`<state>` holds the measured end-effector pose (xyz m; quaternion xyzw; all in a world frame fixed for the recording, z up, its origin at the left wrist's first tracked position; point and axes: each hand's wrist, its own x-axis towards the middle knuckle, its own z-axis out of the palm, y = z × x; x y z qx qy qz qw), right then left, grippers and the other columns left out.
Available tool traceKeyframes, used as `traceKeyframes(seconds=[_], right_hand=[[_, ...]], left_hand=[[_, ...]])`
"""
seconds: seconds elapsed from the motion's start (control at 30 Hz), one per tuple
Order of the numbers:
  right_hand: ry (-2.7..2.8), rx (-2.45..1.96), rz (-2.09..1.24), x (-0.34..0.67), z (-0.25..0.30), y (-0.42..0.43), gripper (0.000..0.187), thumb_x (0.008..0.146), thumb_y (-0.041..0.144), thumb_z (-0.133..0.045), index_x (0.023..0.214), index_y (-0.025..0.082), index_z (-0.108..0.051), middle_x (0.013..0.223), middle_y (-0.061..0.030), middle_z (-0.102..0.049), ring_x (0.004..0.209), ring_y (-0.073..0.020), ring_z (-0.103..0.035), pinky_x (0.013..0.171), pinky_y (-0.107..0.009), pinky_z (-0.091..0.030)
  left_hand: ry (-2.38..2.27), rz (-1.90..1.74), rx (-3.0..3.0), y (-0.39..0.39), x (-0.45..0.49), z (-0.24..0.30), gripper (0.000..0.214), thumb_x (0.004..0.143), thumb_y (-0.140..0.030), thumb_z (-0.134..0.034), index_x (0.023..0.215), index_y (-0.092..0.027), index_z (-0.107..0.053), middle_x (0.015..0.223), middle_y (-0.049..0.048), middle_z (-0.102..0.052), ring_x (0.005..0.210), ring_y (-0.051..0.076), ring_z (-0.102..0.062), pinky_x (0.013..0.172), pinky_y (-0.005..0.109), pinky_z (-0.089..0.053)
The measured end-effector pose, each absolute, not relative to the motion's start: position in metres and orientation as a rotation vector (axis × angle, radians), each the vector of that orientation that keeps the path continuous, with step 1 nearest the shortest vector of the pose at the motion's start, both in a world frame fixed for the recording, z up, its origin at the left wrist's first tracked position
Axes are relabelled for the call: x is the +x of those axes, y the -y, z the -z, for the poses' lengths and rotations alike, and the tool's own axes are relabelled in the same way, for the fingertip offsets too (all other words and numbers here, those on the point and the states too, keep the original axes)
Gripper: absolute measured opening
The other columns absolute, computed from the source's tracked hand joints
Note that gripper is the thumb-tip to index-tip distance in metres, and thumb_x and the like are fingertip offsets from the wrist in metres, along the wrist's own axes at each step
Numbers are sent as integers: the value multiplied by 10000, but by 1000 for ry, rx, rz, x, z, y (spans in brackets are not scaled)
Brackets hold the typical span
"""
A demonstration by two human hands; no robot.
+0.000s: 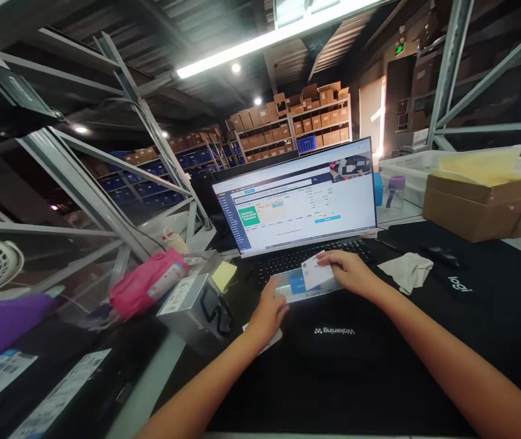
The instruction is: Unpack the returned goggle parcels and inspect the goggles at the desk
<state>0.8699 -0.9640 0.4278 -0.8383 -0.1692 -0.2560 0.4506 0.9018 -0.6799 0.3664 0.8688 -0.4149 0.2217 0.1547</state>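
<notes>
While the left hand (pixel 269 312) lies palm-down, holding nothing, only the right hand (pixel 351 272) pinches the small white box (pixel 317 272) by its far edge. A slack pinch could drop it onto the keyboard (pixel 308 256). Box: white, blue at its left, tilted over the laptop's palm rest; screen (pixel 297 201) lit behind.

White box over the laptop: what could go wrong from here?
The right hand holds the white box by its edge, just in front of the laptop keys; a slip might press keys with a page open on screen.
The left hand is close to the tilted grey carton; a sweep might knock it.
</notes>
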Motion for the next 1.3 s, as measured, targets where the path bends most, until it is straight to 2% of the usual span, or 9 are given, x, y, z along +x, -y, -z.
traceKeyframes(seconds=[0.27,0.47,0.6,0.73,0.83,0.9,1.03,1.17,1.3], right_hand=[[452,-1940,807,827,-469,970,161,886,229,-605,975,216,-739,1039,-65,-738,989,-233,-692,835,-376,-592],[531,-1928,847,815,-462,930,127,915,228,-588,1024,238,-652,1044,-80,-580,917,-192,-641,665,-294,-622],[758,-2235,609,811,-454,916,103,949,204,-553,920,228,-648,966,-62,-638,925,-216,-658,769,-368,-613],[777,-2335,855,794,-470,935,122,977,236,-545,973,240,-667,1049,-63,-711,1165,-270,-614,984,-458,-528],[676,-2351,790,784,-477,957,133,973,314,-565,1028,265,-675,1086,-56,-717,1080,-253,-658,947,-438,-543],[679,-2447,464,781,-469,966,249,918,382,-644,1148,287,-660,1178,-53,-697,1092,-262,-660,938,-437,-551],[686,-2584,-210,774,-427,961,891,678,352,-842,1472,276,-446,1470,-97,-515,1285,-321,-550,1076,-470,-470],[551,-2660,-251,769,-402,964,870,750,329,-744,1524,232,-361,1466,-136,-512,1304,-327,-533,1109,-512,-428],[571,-2704,-81,765,-432,1006,852,763,358,-745,1518,274,-359,1502,-121,-484,1341,-344,-499,1125,-550,-407]], left_hand=[[1150,-1061,2328,674,839,-380,129,882,-61,-588,870,-179,-537,1501,170,-393,1468,353,-311,1120,573,-444],[952,-985,2250,680,809,-380,134,893,-80,-605,879,-185,-522,1573,135,-264,1476,361,-283,1148,587,-413],[848,-986,2180,675,786,-376,148,885,-65,-606,854,-187,-528,1603,103,-228,1474,349,-292,1148,571,-421],[697,-1024,2177,656,764,-380,139,878,-68,-616,869,-196,-563,1599,82,-245,1448,326,-348,1127,527,-457],[581,-1085,2219,633,748,-385,121,883,-95,-618,868,-213,-595,1587,65,-279,1424,308,-387,1070,479,-511],[491,-1130,2254,617,736,-386,109,885,-126,-625,833,-221,-606,1577,57,-306,1396,307,-422,998,456,-553],[306,-1155,2338,586,712,-382,117,874,-219,-644,761,-239,-622,1549,57,-374,1342,357,-471,981,546,-531],[225,-1157,2358,567,693,-370,111,844,-255,-657,737,-272,-634,1525,38,-422,1298,368,-506,990,589,-515],[279,-1090,2372,559,683,-358,119,858,-241,-633,742,-268,-625,1516,50,-436,1313,347,-507,939,524,-571]])
